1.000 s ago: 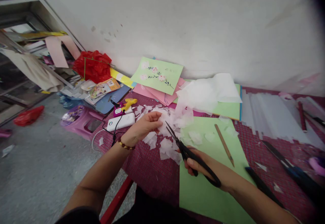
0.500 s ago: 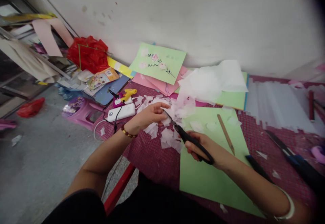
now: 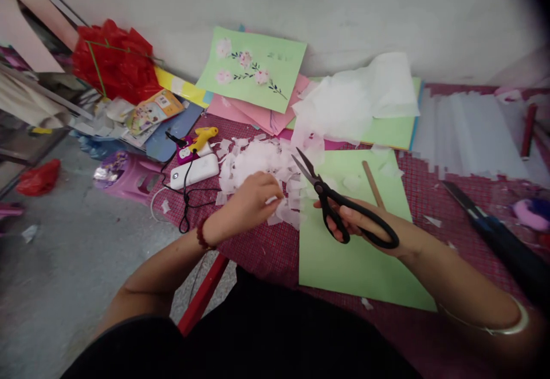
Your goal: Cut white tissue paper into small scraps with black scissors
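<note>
My right hand [image 3: 344,221] is wrapped round the handles of black scissors [image 3: 318,187], whose blades stand slightly apart and point up and left. Just left of the blades, my left hand [image 3: 258,198] has its fingers curled together, and a small bit of white paper [image 3: 271,199] shows between the fingertips. Beneath and behind that hand spreads a pile of white tissue paper scraps [image 3: 258,161]. A light green sheet [image 3: 344,264] lies on the table under my right hand. A brown pencil [image 3: 373,184] rests on this sheet, partly hidden by my hand.
A green card with pink paper flowers [image 3: 253,72] leans by the wall beside white tissue sheets [image 3: 344,104]. To the left are a white power bank [image 3: 195,171] with cables and a yellow glue gun [image 3: 205,136]. A knife-like tool with a dark handle [image 3: 494,227] lies right.
The scissors have drawn back right from my left fingertips, and their blades have opened. My left hand has turned, fingers curling downward. The whole view has tilted lower.
</note>
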Available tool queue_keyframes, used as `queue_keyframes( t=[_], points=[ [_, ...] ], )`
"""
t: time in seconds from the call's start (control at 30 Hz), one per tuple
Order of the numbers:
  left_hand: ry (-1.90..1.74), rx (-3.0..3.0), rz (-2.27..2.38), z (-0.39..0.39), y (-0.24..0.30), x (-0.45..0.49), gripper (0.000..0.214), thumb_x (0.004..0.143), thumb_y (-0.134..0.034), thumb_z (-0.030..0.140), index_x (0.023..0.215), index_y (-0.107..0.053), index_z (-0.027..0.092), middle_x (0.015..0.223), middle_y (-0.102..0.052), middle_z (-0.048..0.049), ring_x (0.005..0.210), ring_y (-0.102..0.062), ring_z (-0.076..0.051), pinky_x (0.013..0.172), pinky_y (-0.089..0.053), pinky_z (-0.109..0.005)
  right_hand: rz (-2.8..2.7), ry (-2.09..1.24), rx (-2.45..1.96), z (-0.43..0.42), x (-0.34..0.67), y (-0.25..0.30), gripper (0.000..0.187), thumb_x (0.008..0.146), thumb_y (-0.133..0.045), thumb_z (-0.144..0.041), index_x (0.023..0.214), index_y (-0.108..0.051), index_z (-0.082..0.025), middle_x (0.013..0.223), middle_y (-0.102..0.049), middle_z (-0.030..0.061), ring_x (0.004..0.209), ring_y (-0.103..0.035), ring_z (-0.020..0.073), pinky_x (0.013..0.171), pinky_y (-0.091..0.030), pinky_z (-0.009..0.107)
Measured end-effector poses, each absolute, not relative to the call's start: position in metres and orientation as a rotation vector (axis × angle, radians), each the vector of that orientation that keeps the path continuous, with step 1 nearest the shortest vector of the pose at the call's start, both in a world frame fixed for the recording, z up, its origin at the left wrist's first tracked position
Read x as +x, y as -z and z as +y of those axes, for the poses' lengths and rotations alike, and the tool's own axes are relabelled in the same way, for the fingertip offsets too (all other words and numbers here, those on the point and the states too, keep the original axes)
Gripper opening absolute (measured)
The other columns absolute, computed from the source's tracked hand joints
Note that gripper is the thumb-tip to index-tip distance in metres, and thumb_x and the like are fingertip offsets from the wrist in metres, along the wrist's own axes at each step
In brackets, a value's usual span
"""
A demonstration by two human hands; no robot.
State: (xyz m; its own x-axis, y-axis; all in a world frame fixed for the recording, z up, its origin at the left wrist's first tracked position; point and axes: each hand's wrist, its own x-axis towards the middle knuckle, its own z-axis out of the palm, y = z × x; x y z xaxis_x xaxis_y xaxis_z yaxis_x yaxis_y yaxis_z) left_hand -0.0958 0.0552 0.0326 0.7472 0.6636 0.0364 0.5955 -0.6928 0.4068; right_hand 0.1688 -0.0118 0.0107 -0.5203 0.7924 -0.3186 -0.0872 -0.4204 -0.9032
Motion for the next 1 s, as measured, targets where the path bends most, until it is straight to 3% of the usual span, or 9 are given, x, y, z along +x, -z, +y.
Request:
queue_keyframes(
  t=[0.17,0.33,0.53,0.67,0.73,0.83,0.9,1.0],
  points=[
    [0.089,2.581,0.768,0.044,-0.014,-0.071,0.019,0.085,-0.047,0.012,0.09,-0.065,0.017,0.089,-0.063,-0.0076,0.086,-0.056,-0.021,0.081,-0.042,-0.033,-1.156,-1.986,-1.11,-0.026,0.175,-0.004,0.059,0.083,-0.061,-0.062,0.116,-0.056,-0.014,0.077,-0.055,0.0019,0.064,-0.053,0.0138,0.056,-0.042,0.029],
    [0.173,2.515,0.856,0.054,-0.006,-0.068,0.027,0.074,-0.054,0.009,0.098,-0.062,0.017,0.093,-0.063,-0.0077,0.087,-0.057,-0.023,0.077,-0.041,-0.033,-1.209,-1.963,-1.137,-0.039,0.18,0.002,0.057,0.086,-0.058,-0.061,0.116,-0.057,-0.013,0.078,-0.054,0.0026,0.064,-0.054,0.0138,0.056,-0.042,0.029],
    [0.13,2.391,0.851,0.061,-0.003,-0.07,0.01,0.069,-0.056,0.009,0.065,-0.056,0.018,0.073,-0.056,-0.0029,0.069,-0.05,-0.017,0.066,-0.037,-0.029,-1.185,-1.97,-1.147,-0.047,0.184,0.009,0.056,0.087,-0.057,-0.061,0.117,-0.057,-0.014,0.079,-0.055,0.0035,0.066,-0.055,0.0147,0.057,-0.044,0.029],
    [0.108,2.349,0.824,0.069,-0.009,-0.073,0.013,0.068,-0.054,0.007,0.06,-0.053,0.017,0.072,-0.053,-0.0026,0.068,-0.049,-0.016,0.065,-0.037,-0.028,-1.138,-1.973,-1.141,-0.048,0.186,0.01,0.054,0.088,-0.058,-0.059,0.119,-0.057,-0.014,0.079,-0.056,0.0038,0.067,-0.055,0.015,0.058,-0.045,0.029],
    [0.067,2.362,0.807,0.069,-0.016,-0.077,0.011,0.071,-0.054,0.009,0.065,-0.056,0.017,0.076,-0.056,-0.0038,0.073,-0.053,-0.017,0.071,-0.041,-0.029,-1.118,-1.969,-1.135,-0.049,0.186,0.01,0.053,0.089,-0.057,-0.057,0.12,-0.057,-0.014,0.08,-0.056,0.0039,0.067,-0.056,0.015,0.058,-0.045,0.029],
    [0.022,2.539,0.8,0.055,-0.026,-0.084,0.012,0.079,-0.055,0.014,0.087,-0.063,0.017,0.094,-0.064,-0.0083,0.095,-0.057,-0.023,0.092,-0.042,-0.04,-1.098,-1.97,-1.123,-0.051,0.188,0.012,0.05,0.089,-0.058,-0.056,0.119,-0.058,-0.015,0.079,-0.056,0.0038,0.067,-0.056,0.015,0.059,-0.044,0.029],
    [0.004,2.688,0.795,0.037,-0.025,-0.087,0.023,0.084,-0.051,0.014,0.103,-0.063,0.019,0.112,-0.064,-0.0106,0.114,-0.053,-0.027,0.108,-0.03,-0.049,-1.081,-1.973,-1.115,-0.053,0.188,0.013,0.049,0.089,-0.058,-0.055,0.117,-0.059,-0.016,0.08,-0.056,0.0035,0.067,-0.055,0.0148,0.058,-0.044,0.029],
    [-0.042,2.712,0.755,0.014,-0.011,-0.09,0.032,0.09,-0.043,0.011,0.113,-0.061,0.022,0.126,-0.062,-0.0096,0.131,-0.044,-0.025,0.118,-0.014,-0.051,-1.047,-1.988,-1.107,-0.055,0.187,0.015,0.047,0.089,-0.059,-0.053,0.118,-0.059,-0.015,0.081,-0.056,0.0036,0.067,-0.056,0.0149,0.059,-0.044,0.03]
  ],
)
